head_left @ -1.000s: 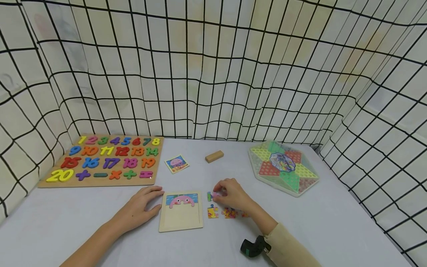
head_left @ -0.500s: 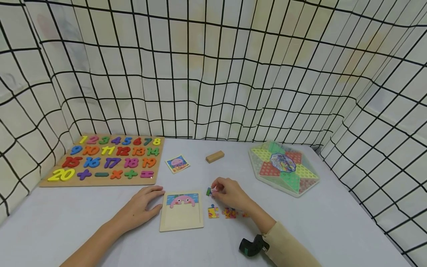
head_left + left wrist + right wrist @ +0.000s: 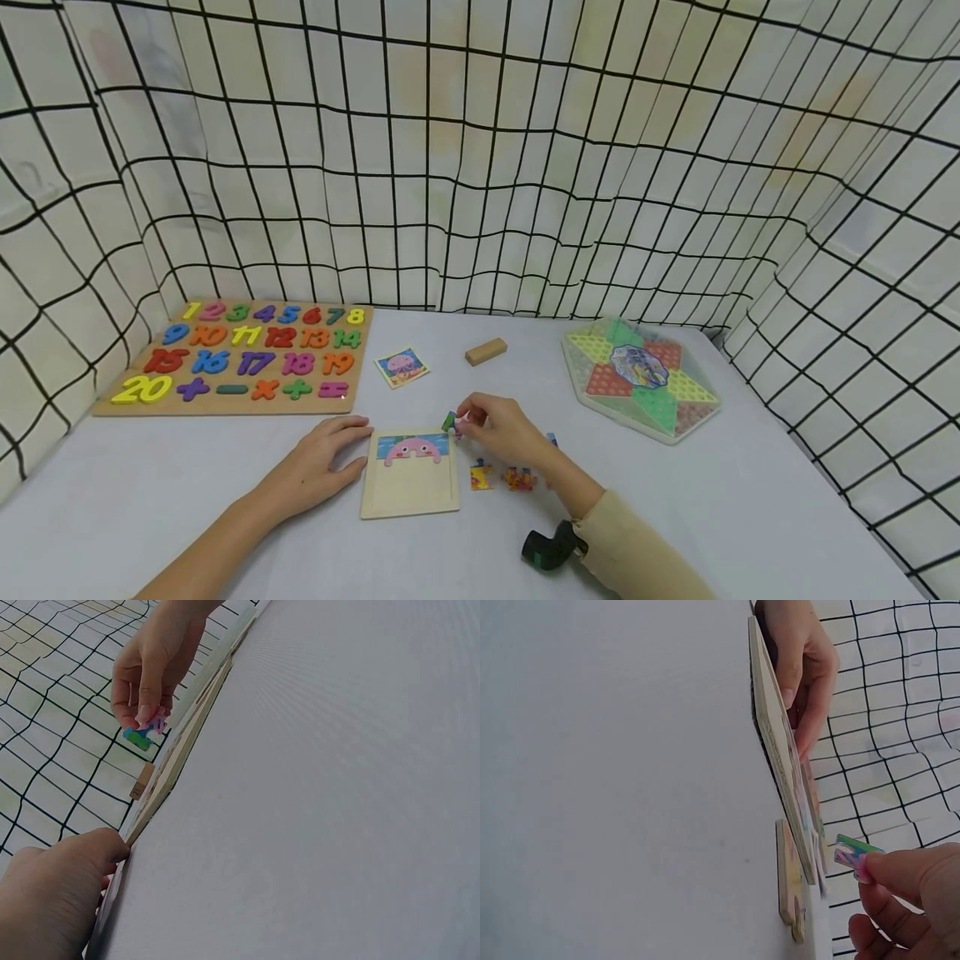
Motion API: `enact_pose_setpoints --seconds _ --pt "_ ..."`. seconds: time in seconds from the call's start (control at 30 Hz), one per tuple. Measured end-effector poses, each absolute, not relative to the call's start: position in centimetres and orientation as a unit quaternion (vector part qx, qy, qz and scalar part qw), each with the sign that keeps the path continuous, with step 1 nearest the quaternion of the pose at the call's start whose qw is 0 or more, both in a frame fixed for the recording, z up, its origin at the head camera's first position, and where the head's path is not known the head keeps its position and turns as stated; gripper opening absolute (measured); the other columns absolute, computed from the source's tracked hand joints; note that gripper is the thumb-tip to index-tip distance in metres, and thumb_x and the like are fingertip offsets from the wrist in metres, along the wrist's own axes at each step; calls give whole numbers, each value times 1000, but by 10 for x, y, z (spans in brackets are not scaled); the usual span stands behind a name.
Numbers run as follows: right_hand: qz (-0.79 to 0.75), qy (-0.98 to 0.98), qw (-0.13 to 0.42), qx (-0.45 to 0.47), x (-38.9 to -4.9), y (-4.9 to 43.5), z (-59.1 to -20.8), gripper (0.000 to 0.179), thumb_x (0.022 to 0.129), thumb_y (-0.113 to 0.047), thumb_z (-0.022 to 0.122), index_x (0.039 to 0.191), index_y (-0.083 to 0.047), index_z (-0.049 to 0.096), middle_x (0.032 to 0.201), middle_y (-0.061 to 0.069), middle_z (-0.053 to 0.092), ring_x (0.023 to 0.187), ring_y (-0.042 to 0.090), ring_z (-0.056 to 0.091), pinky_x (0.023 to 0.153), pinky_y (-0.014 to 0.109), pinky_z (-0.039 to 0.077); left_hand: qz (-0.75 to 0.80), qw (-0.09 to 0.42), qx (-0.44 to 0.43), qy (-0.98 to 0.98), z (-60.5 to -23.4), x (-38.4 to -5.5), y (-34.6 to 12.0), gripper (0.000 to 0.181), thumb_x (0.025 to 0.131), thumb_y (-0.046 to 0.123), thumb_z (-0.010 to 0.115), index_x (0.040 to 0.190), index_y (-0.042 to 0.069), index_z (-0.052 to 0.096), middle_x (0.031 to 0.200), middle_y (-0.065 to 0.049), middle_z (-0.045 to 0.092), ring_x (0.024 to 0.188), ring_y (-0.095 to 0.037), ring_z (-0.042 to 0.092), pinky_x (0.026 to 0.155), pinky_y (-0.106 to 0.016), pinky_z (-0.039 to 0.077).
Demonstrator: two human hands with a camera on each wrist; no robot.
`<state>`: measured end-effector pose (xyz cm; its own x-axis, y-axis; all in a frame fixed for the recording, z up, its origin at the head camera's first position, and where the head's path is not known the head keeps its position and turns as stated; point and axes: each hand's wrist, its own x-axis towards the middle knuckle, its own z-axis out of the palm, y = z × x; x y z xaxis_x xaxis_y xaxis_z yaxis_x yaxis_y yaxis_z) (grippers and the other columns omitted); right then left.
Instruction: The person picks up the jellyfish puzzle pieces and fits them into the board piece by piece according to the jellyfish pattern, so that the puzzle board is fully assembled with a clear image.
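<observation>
My right hand (image 3: 506, 429) pinches a small jigsaw puzzle piece (image 3: 450, 422) between thumb and fingertips, held just off the upper right corner of a wooden puzzle tray (image 3: 408, 497). In the right wrist view the pinched piece shows green, blue and pink, raised above the table. Two joined strips of a pink sea-creature picture (image 3: 411, 450) fill the tray's top; bare wood shows below. My left hand (image 3: 318, 467) rests against the tray's left edge, its fingers and thumb touching it. Several loose pieces, among them a yellow one (image 3: 481, 475) and a red-and-yellow one (image 3: 519, 478), lie right of the tray, some partly hidden by my right forearm.
A number board (image 3: 232, 358) lies at the back left. A small picture card (image 3: 402, 367) and a wooden block (image 3: 486, 351) sit behind the tray. To the right is a hexagonal game box (image 3: 641, 379). Black netting (image 3: 480, 175) surrounds the white table.
My right hand has lifted the puzzle piece from among the loose ones and carried it left toward the tray's upper right corner, turning it slightly. My left hand stays at the tray's edge.
</observation>
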<state>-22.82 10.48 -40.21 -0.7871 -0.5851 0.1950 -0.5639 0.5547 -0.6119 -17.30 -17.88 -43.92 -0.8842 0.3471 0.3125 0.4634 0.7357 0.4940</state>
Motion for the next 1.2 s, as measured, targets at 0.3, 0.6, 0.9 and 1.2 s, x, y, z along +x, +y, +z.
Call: enact_pose_setpoints --seconds 0.3,0.6,0.9,1.2 --pt "-339 874 34 -347 -228 87 -404 13 92 -16 56 100 -8 62 79 -7 54 70 7 47 57 16 43 -289 101 -219 -926 -439 -172 -179 39 81 16 68 117 3 60 125 -11 52 119 -33 44 95 -53 39" --pt "-340 867 52 -361 -224 68 -405 10 91 -13 57 99 -9 62 78 -8 55 69 5 48 55 14 44 -283 106 -222 -927 -438 -174 -179 39 81 16 68 116 2 61 124 -12 52 119 -33 44 94 -52 39" --pt "-326 860 67 -386 -219 53 -406 8 89 -15 60 97 -12 63 76 -11 56 68 2 48 57 13 44 -285 109 -223 -926 -439 -173 -179 39 81 16 68 117 2 60 124 -11 52 119 -33 45 94 -51 40" --pt "-290 852 78 -429 -219 45 -409 10 90 -15 59 97 -12 65 84 -11 62 70 0 48 63 10 44 -282 103 -218 -928 -438 -174 -179 39 81 17 68 117 2 61 125 -12 52 119 -33 44 94 -52 40"
